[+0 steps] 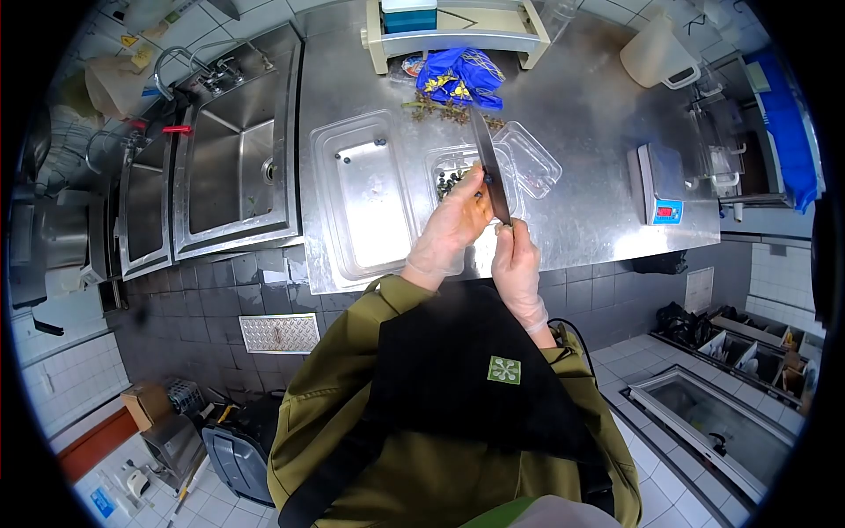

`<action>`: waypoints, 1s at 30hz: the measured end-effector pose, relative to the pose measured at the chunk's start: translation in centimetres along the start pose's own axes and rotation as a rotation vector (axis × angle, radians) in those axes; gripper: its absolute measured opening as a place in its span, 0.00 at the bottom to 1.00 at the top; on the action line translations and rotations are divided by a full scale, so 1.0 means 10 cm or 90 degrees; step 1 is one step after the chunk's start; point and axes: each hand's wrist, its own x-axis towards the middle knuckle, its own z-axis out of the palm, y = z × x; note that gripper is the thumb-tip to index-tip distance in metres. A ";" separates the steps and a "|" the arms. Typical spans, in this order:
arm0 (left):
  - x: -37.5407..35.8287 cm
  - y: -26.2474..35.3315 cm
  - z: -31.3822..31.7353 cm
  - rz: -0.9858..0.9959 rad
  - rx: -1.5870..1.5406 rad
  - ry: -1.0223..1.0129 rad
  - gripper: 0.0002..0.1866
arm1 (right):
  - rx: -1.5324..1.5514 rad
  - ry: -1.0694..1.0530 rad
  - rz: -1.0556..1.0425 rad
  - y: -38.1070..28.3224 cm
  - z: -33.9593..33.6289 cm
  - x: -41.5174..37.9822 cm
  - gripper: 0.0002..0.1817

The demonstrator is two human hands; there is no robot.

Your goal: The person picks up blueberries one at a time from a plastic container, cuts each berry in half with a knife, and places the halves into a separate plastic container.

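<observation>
A: Right hand [518, 264], centre of frame: what is it doing?

B: Gloved in clear film, it is closing around the handle end of a long knife [487, 163]. The blade is pointing toward the top of the frame.

A: Left hand [453, 224]?

B: Also gloved. It is curling narrow around small dark fruit [478, 195], fingertips resting close against the blade. Exact contact with the edge: cannot tell.

A: Other fruit?

B: A cluster is lying in the clear box [431, 172] just beyond the left hand. A few pieces are sitting in the upper part of the large clear tray [374, 211], left of centre.

A: Surroundings?

B: A clear lid [531, 163] is lying right of the box. Thin stems [440, 110] are heaping up above it, next to a crumpled blue bag [466, 75] at upper centre. All are resting on the steel worktop [581, 114].

A: Edges?

B: A scale [662, 176] is standing right of centre, its display glowing red. A white pitcher [656, 53] is standing at upper right; a sink [233, 167] is filling the upper left.
</observation>
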 end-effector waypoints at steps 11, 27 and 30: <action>-0.13 0.00 0.21 0.046 0.144 -0.075 0.15 | 0.127 -0.037 0.110 0.15 0.05 0.05 0.10; -0.03 -0.09 0.07 0.135 0.268 0.080 0.13 | 0.119 -0.051 0.074 0.07 0.03 0.06 0.11; -0.02 -0.07 0.02 0.108 0.314 0.038 0.15 | 0.091 -0.030 0.034 0.06 0.04 0.07 0.10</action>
